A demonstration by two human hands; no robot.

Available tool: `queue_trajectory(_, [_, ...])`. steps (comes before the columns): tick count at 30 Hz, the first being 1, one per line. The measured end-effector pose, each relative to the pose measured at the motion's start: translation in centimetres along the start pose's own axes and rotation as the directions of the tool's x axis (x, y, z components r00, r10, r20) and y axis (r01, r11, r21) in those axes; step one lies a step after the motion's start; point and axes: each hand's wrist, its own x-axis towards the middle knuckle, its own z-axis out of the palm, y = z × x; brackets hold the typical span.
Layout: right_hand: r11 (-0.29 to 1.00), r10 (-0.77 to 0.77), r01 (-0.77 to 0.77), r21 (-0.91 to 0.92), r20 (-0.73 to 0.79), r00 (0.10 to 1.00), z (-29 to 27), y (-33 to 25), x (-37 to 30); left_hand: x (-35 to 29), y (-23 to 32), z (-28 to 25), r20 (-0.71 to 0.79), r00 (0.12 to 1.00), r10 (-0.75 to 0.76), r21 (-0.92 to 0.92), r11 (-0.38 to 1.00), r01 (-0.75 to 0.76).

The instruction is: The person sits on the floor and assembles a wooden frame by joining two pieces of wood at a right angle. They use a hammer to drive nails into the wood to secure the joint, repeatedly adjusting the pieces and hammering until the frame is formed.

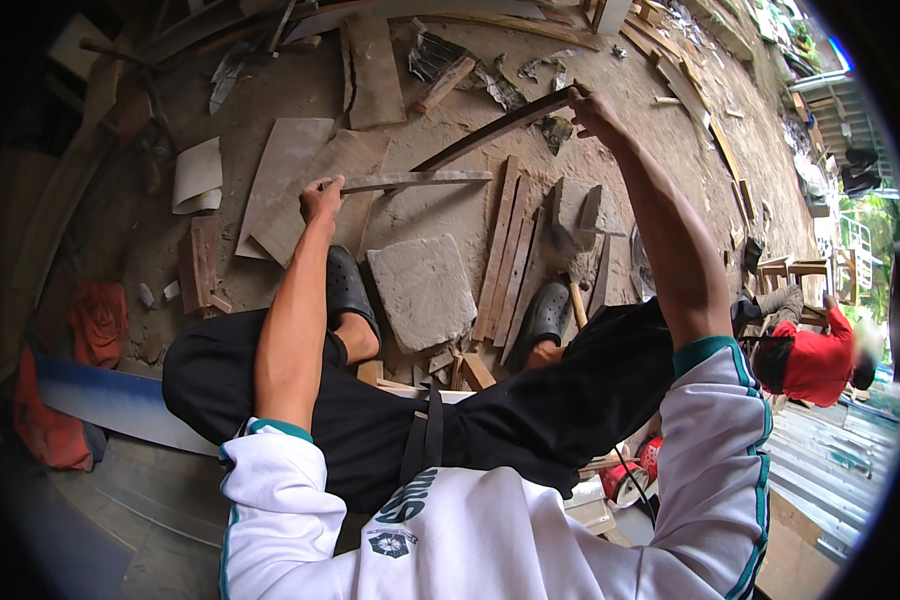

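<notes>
My left hand (322, 198) is closed on one end of a thin, pale wooden strip (420, 180), which points to the right above the ground. Farther out on the right, my right hand (592, 110) grips the upper end of a longer, darker wooden strip (500, 128). That strip slants down to the left, and its lower end passes by the pale strip; whether they touch I cannot tell. Below them, between my feet, lies a flat square stone slab (425, 290). Several narrow wooden strips (505, 255) lie side by side to its right.
A grey block (575, 215) sits beyond my right shoe, near a wooden handle (578, 303). Wide boards (285, 180) lie at the left. Scrap wood and crumpled sheet (440, 55) litter the far ground. A person in red (820, 355) is at the far right.
</notes>
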Motion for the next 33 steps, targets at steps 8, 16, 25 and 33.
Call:
queue_trajectory(8, [0.997, -0.014, 0.026, 0.073, -0.158, 0.987, 0.2, 2.2, 1.2, 0.7, -0.2, -0.1, 0.012, 1.000, 0.011, -0.011, 1.000, -0.010])
queue_trajectory(16, [0.985, 0.100, -0.085, 0.148, -0.096, 0.990, -0.1, 1.1, 0.2, 0.8, -0.2, 0.3, -0.026, 1.000, 0.000, -0.012, 1.000, -0.001])
queue_trajectory(25, [0.997, 0.075, -0.074, -0.011, 0.071, 0.995, -1.1, 0.4, -0.2, 1.5, -0.1, 0.3, -0.019, 1.000, 0.003, 0.052, 0.999, -0.002])
queue_trajectory(33, [0.999, 0.031, -0.029, -0.022, 0.073, 0.997, -0.9, 0.2, -1.0, 0.5, 1.1, -0.1, 0.025, 0.999, -0.040, 0.029, 0.999, 0.039])
